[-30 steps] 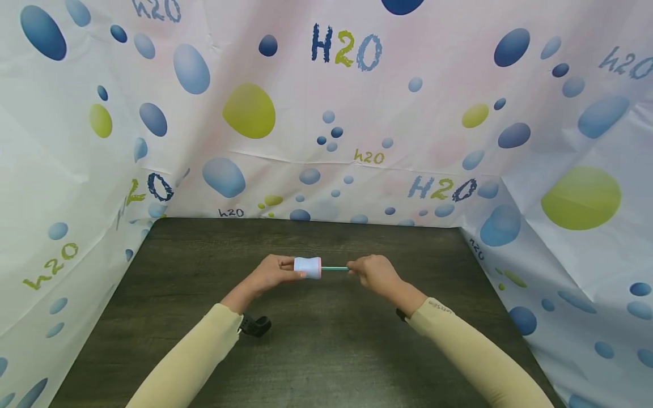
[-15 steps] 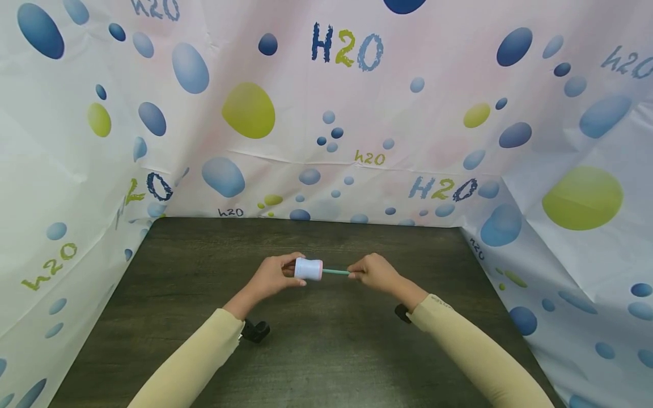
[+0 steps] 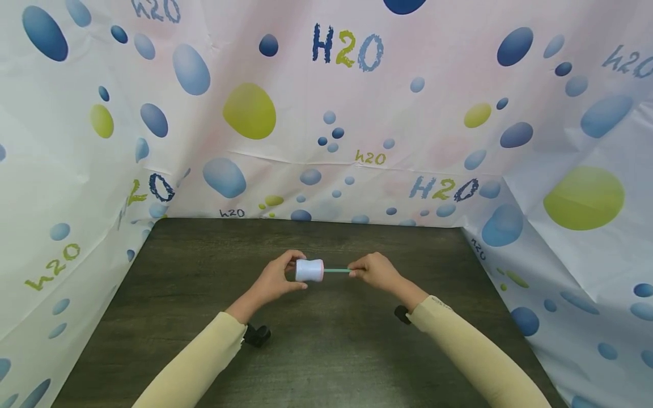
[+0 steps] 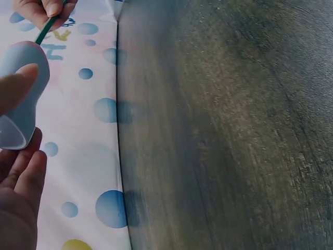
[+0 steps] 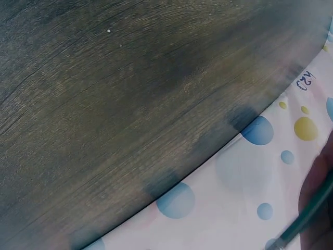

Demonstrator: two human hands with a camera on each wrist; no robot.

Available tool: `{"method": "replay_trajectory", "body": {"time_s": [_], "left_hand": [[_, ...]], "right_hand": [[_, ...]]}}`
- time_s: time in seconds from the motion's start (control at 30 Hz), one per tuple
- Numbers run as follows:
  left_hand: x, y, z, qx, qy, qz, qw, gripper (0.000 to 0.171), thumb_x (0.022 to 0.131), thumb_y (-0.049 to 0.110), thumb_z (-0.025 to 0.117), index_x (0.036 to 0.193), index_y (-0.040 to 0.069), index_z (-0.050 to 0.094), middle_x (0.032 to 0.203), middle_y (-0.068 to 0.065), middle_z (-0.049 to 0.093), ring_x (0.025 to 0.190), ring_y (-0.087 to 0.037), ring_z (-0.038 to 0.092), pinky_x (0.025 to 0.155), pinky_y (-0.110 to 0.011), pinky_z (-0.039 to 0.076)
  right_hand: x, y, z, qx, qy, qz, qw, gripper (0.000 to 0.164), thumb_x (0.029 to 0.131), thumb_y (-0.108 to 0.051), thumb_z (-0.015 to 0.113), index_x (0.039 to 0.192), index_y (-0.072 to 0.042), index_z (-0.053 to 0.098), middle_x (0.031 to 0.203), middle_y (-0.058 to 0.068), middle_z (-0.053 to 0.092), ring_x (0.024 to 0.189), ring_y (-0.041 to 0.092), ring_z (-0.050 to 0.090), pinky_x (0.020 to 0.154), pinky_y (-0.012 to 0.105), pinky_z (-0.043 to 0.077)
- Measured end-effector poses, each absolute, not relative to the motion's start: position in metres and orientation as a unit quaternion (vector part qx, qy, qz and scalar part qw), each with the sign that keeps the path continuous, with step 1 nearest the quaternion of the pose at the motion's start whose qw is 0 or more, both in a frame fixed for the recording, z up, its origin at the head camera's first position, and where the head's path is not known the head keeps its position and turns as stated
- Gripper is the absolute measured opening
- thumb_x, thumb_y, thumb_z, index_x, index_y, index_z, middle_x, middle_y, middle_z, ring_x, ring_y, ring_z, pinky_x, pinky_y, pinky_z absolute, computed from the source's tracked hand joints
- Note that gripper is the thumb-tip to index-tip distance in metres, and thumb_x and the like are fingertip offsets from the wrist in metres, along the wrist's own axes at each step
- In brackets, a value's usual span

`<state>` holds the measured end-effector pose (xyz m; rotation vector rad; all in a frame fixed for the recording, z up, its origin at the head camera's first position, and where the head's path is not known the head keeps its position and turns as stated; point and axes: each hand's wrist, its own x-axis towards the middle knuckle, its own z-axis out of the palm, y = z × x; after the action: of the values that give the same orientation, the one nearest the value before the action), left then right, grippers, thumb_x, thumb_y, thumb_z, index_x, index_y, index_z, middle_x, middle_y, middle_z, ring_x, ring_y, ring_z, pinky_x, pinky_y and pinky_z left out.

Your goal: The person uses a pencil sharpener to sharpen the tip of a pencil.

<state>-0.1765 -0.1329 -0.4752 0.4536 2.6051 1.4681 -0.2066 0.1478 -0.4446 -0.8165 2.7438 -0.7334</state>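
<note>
My left hand point(image 3: 272, 279) curves its thumb and fingers loosely round the left part of a light-blue, waisted cylinder point(image 3: 309, 270) with a pink rim at its right end. In the head view a slim gap shows below the cylinder, beside the thumb; in the left wrist view fingers meet its hollow-looking base point(image 4: 14, 136). A thin green pencil point(image 3: 336, 270) runs level from the pink end to my right hand point(image 3: 377, 271), whose thumb and fingertips pinch it. Whether its tip sits inside the cylinder cannot be seen. The right wrist view catches the pencil point(image 5: 307, 213) blurred.
Both hands are held over a dark wood-grain table point(image 3: 316, 351). A white sheet point(image 3: 316, 102) printed with blue and green dots and lettering rises behind the table and along both sides. Dark straps point(image 3: 257, 335) sit at the wrists.
My left thumb and fingers have spread wider apart around the cylinder, which has shifted slightly right and down. My right hand still pinches the pencil, which tilted briefly and is level again.
</note>
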Motion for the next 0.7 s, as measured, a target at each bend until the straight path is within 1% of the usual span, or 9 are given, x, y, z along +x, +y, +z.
{"method": "replay_trajectory", "body": {"time_s": [0.07,0.17,0.23,0.33,0.43,0.5,0.57,0.7], "left_hand": [[-0.178,-0.134,-0.475,0.155,0.854,0.492,0.068,0.061,0.085,0.004,0.083,0.137,0.002,0.051,0.141,-0.024,0.057,0.129,-0.043,0.060,0.110,-0.050,0.052],[-0.180,-0.134,-0.473,0.158,0.843,0.508,0.078,0.066,0.089,0.012,0.080,0.145,0.003,0.046,0.144,-0.025,0.054,0.133,-0.044,0.057,0.114,-0.053,0.048],[-0.181,-0.135,-0.471,0.164,0.840,0.512,0.079,0.067,0.093,0.020,0.076,0.149,0.002,0.043,0.143,-0.027,0.054,0.133,-0.045,0.056,0.114,-0.055,0.047],[-0.182,-0.136,-0.469,0.164,0.838,0.513,0.087,0.066,0.098,0.036,0.069,0.148,0.001,0.045,0.141,-0.028,0.057,0.131,-0.045,0.057,0.110,-0.054,0.051],[-0.184,-0.138,-0.469,0.151,0.836,0.514,0.119,0.069,0.100,0.047,0.062,0.149,0.001,0.046,0.143,-0.029,0.057,0.131,-0.044,0.058,0.106,-0.052,0.053],[-0.186,-0.140,-0.469,0.135,0.835,0.512,0.150,0.069,0.102,0.049,0.058,0.150,0.002,0.046,0.143,-0.029,0.057,0.129,-0.042,0.060,0.103,-0.051,0.054],[-0.189,-0.140,-0.471,0.120,0.829,0.515,0.182,0.066,0.104,0.045,0.055,0.152,0.001,0.044,0.143,-0.029,0.056,0.126,-0.040,0.061,0.105,-0.053,0.053],[-0.193,-0.142,-0.476,0.109,0.812,0.524,0.232,0.057,0.108,0.036,0.048,0.147,-0.006,0.048,0.130,-0.027,0.063,0.112,-0.032,0.069,0.103,-0.053,0.056]], "right_hand": [[-0.204,0.148,-0.446,-0.274,0.930,-0.237,0.063,0.026,0.096,-0.014,0.069,0.116,0.000,0.077,0.106,0.016,0.080,0.080,0.021,0.076,0.059,0.021,0.051],[-0.201,0.147,-0.447,-0.281,0.932,-0.229,0.026,0.025,0.094,-0.014,0.070,0.114,-0.001,0.078,0.102,0.015,0.080,0.078,0.020,0.076,0.058,0.021,0.050],[-0.200,0.147,-0.447,-0.298,0.931,-0.210,-0.007,0.023,0.093,-0.013,0.072,0.111,-0.001,0.078,0.100,0.014,0.081,0.078,0.020,0.076,0.060,0.021,0.055],[-0.198,0.146,-0.449,-0.316,0.929,-0.184,-0.048,0.021,0.091,-0.012,0.074,0.108,-0.002,0.080,0.097,0.012,0.081,0.079,0.020,0.076,0.065,0.025,0.060],[-0.197,0.145,-0.451,-0.326,0.928,-0.161,-0.083,0.019,0.089,-0.013,0.075,0.106,-0.004,0.080,0.096,0.010,0.081,0.079,0.020,0.076,0.067,0.028,0.061],[-0.197,0.145,-0.453,-0.331,0.925,-0.155,-0.102,0.018,0.089,-0.013,0.076,0.105,-0.005,0.081,0.094,0.008,0.081,0.079,0.019,0.076,0.066,0.028,0.061],[-0.197,0.145,-0.454,-0.336,0.922,-0.151,-0.121,0.017,0.088,-0.013,0.077,0.103,-0.006,0.081,0.093,0.008,0.081,0.079,0.019,0.076,0.065,0.028,0.060],[-0.198,0.145,-0.456,-0.350,0.913,-0.143,-0.151,0.015,0.086,-0.012,0.078,0.100,-0.007,0.081,0.090,0.006,0.081,0.077,0.018,0.075,0.062,0.026,0.059]]}}
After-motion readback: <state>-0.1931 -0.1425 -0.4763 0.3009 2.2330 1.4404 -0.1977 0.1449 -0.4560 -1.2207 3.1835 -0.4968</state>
